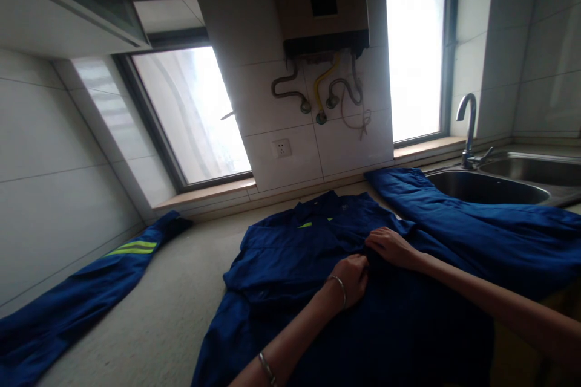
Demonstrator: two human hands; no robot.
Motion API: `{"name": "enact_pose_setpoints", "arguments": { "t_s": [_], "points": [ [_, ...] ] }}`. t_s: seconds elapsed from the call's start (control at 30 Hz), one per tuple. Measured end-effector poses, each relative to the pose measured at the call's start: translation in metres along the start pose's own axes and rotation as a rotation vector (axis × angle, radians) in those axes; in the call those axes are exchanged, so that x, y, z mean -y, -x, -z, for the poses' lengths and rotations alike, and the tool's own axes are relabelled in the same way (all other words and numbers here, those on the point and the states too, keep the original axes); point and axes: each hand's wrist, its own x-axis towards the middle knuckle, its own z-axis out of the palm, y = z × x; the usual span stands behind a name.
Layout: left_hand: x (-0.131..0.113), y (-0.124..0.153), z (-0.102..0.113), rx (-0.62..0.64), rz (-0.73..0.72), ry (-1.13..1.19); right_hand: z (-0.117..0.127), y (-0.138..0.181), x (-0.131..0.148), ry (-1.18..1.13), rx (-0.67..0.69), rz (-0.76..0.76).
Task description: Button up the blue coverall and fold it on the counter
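Observation:
A dark blue work jacket [290, 254] lies spread flat on the pale countertop [172, 302], collar toward the wall. My left hand [351, 278], with a thin bracelet at the wrist, is closed on the fabric at the jacket's front middle. My right hand [390, 246] pinches the same stretch of cloth just beyond it, the two hands almost touching. One sleeve with a yellow-green reflective band [134, 248] stretches out to the left. The other sleeve [476, 224] runs right, beside the sink.
A steel double sink [490, 187] with a tall tap [467, 130] sits at the right. Two bright windows [195, 115] flank a wall-mounted water heater [322, 6] with pipes below. A wall socket [282, 147] sits above the counter's back edge.

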Motion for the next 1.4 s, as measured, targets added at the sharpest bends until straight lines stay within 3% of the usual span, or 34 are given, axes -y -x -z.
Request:
{"name": "enact_pose_setpoints", "arguments": {
  "t_s": [0.33, 0.73, 1.07, 1.17, 1.3, 1.4],
  "points": [
    [0.002, 0.002, 0.002, 0.006, -0.027, 0.031, -0.025, -0.014, -0.003, -0.101, -0.001, -0.351],
    [0.008, 0.0, 0.004, 0.052, -0.152, -0.05, -0.022, -0.021, 0.017, 0.012, 0.065, -0.506],
    [0.008, 0.001, 0.008, 0.098, -0.224, -0.105, -0.027, -0.028, 0.011, -0.013, 0.126, -0.598],
    [0.008, 0.004, 0.007, 0.023, -0.151, -0.07, -0.022, -0.026, 0.014, -0.071, 0.107, -0.536],
    [0.015, 0.006, 0.004, -0.213, 0.127, -0.008, -0.016, -0.02, 0.023, -0.129, 0.014, -0.299],
    [0.019, 0.004, 0.004, -0.289, 0.242, 0.005, -0.012, -0.017, 0.027, -0.086, -0.023, -0.232]
  ]
}}
